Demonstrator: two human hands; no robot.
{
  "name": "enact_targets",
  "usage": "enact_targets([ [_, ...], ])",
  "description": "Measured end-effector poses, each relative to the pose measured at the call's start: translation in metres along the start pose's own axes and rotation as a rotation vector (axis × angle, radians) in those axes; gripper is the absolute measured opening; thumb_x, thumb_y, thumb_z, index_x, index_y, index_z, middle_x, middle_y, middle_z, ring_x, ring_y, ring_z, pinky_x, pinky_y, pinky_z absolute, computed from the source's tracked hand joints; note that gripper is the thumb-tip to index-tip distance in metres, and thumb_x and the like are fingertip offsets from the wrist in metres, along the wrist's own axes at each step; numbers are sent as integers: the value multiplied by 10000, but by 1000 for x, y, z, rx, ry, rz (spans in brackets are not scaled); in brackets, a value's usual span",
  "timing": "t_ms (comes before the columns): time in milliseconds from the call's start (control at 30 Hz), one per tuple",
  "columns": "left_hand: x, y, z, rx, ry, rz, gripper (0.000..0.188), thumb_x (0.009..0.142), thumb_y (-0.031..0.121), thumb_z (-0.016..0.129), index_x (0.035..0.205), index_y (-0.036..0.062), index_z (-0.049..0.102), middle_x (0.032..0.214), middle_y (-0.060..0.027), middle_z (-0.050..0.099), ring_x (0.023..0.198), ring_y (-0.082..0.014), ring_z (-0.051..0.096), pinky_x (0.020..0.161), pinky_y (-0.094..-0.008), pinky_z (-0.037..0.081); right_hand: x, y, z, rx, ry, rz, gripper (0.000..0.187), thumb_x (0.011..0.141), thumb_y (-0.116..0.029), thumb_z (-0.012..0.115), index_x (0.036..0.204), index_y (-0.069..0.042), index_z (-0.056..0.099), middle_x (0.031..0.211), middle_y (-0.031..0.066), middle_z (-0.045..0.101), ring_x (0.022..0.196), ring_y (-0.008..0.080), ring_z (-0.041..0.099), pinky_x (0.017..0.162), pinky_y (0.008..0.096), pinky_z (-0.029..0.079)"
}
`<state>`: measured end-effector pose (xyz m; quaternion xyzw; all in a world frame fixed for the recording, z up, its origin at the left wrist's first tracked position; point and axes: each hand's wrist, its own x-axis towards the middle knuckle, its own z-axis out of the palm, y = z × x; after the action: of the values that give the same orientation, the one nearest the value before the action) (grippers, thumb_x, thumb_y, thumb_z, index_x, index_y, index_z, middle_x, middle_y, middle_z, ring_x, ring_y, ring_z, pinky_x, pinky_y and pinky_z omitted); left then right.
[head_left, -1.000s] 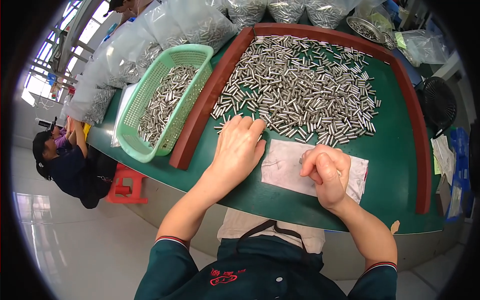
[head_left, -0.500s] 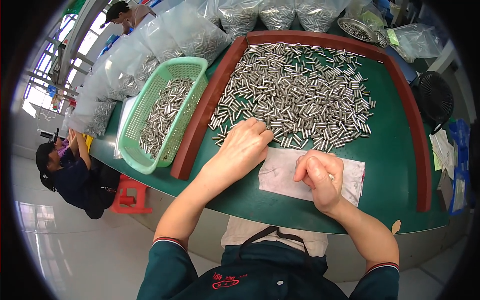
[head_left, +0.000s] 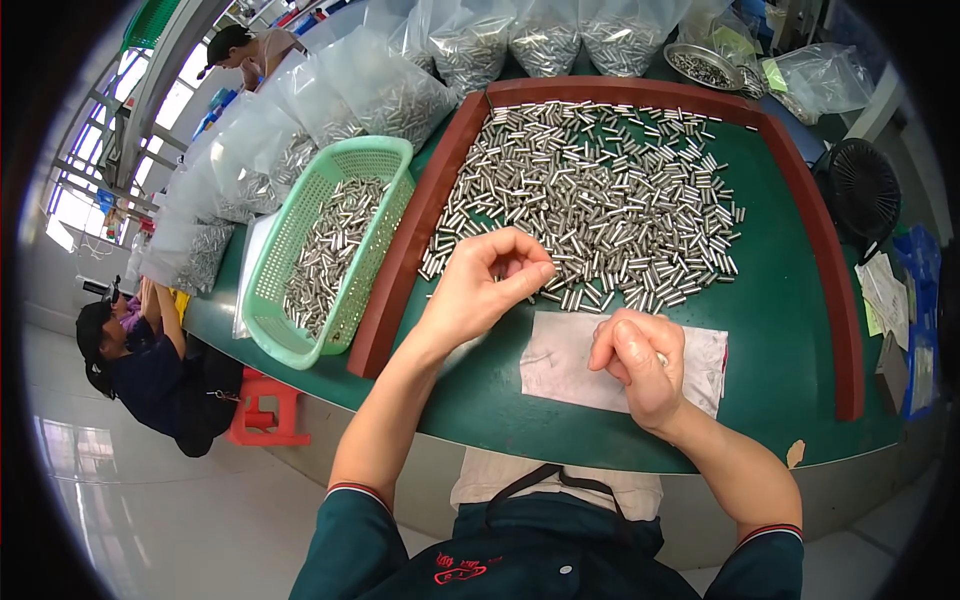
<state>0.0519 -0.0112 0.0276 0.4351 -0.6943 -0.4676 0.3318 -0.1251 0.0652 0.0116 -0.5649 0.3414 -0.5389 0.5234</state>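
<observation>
A wide heap of short, shiny metal pins [head_left: 590, 200] covers the far part of the green tabletop [head_left: 780, 370]. At the heap's near edge is my left hand [head_left: 485, 285], its thumb and fingertips pinched together; whatever lies between them is hidden. My right hand [head_left: 645, 368] is curled into a fist above a stained whitish cloth [head_left: 565, 360]. A small shiny end, like that of a metal pin, shows among its curled fingers. The rest of what the fist holds cannot be seen.
Dark red wooden rails [head_left: 410, 240] frame the heap. Left of them stands a light green basket [head_left: 270, 285] holding more pins. Clear bags of pins [head_left: 400, 100] line the back. A metal dish [head_left: 705, 68] and a black fan [head_left: 862, 190] are at right. Two people sit at left.
My left hand has lifted and turned from lying over the heap's near edge to a raised pinch. My right fist stays nearly in place above the cloth. The whole view has shifted slightly.
</observation>
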Motion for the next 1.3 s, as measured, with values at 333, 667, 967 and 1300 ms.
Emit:
enact_targets([
  [333, -12, -30, -5, -745, 19, -255, 233, 814, 55, 542, 1041, 2, 538, 848, -76, 598, 656, -71, 525, 613, -202, 455, 1, 1, 1, 118, 65, 45, 343, 840, -197, 401, 585, 6, 509, 462, -10, 400, 415, 44, 303, 402, 216, 231],
  [667, -11, -29, -5, -722, -12, -275, 224, 844, 72, 495, 1049, -7, 536, 834, -66, 583, 652, -75, 512, 609, -202, 450, 2, 5, 2, 118, 73, 36, 351, 841, -196, 395, 583, 13, 506, 463, -6, 408, 410, 39, 294, 398, 214, 219],
  [967, -10, -25, -7, -798, -41, -360, 272, 844, 125, 507, 1068, -29, 512, 818, -82, 597, 609, -79, 520, 590, -203, 460, 0, 6, 2, 143, 85, 46, 349, 839, -187, 392, 581, 21, 499, 478, -2, 416, 416, 39, 290, 403, 211, 220],
  [1300, -10, -34, -14, -1002, -142, -416, 276, 869, 131, 449, 1085, -37, 489, 877, -123, 602, 672, -92, 556, 640, -225, 481, 0, 7, 1, 140, 83, 55, 354, 840, -191, 388, 578, 20, 498, 474, -7, 402, 416, 37, 280, 406, 213, 215],
])
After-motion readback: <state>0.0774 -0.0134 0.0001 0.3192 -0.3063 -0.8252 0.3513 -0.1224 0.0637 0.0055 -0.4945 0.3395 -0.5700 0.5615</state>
